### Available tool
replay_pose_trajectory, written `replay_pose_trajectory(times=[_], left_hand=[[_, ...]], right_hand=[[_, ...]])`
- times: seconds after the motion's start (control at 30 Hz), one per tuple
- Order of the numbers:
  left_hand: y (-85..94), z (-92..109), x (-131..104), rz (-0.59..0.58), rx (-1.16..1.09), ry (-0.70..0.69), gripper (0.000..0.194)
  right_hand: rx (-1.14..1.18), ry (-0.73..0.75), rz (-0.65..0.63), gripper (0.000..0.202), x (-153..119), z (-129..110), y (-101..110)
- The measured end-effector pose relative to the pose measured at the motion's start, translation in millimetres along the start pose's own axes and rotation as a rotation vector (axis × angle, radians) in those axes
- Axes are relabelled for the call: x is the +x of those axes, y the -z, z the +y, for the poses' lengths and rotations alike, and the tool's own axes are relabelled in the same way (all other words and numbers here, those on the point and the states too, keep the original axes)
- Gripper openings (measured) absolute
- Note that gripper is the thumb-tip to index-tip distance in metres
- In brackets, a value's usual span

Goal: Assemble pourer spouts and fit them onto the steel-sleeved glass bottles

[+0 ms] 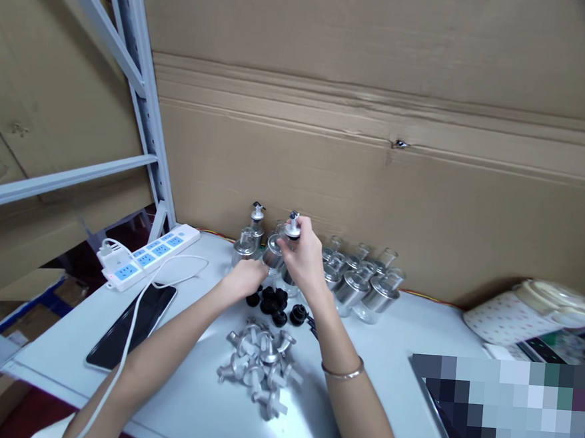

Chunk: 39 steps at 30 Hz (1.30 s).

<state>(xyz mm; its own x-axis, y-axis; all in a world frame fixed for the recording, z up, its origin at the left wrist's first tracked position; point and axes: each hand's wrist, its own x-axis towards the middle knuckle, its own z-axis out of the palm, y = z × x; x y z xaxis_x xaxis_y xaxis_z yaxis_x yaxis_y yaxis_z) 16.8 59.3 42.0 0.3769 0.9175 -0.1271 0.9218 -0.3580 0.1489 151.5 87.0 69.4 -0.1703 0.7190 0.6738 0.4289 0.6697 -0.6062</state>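
Observation:
My right hand (304, 252) is closed round a silver pourer top (292, 227) with a black tip, held above the glass bottles. Low among the bottles, my left hand (247, 277) has its fingers curled near a bottle with a metal band (273, 252); what it grips is hidden. A bottle fitted with a silver top (257, 222) stands at the back left. Several banded bottles (352, 288) stand to the right of my right hand. Black round pieces (274, 300) lie just in front of my hands, and a pile of silver pourer parts (263, 358) lies nearer.
At the left are a white power strip (150, 257), a white cable (136, 311) and a black phone (132, 324). On the right lie a dotted white container (506, 314) and a blurred-out flat object (504, 414). Cardboard (375, 185) stands behind the table.

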Motion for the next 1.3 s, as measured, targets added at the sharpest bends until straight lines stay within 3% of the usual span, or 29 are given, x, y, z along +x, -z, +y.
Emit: replay_pose_trajectory(times=[0.17,0.37,0.8,1.03,1.3], left_hand=[[9.3,1,-5,-0.034,0.080,0.022,0.013],[23.0,4,-15,-0.076,0.066,-0.048,0.024],[24.9,11,-14,-0.086,0.064,-0.080,0.027],[18.5,5,-6,-0.170,0.050,-0.084,0.008],[25.5,-1,-8,-0.249,0.036,-0.121,0.009]], right_hand=[[0.003,-0.017,0.020,0.027,2,-2,5],[0.003,0.000,0.014,0.028,1,0,0],[0.010,0.010,0.015,0.029,-1,9,-6],[0.011,-0.003,-0.001,0.029,-1,12,-10],[0.012,-0.031,-0.043,0.031,-2,13,-12]])
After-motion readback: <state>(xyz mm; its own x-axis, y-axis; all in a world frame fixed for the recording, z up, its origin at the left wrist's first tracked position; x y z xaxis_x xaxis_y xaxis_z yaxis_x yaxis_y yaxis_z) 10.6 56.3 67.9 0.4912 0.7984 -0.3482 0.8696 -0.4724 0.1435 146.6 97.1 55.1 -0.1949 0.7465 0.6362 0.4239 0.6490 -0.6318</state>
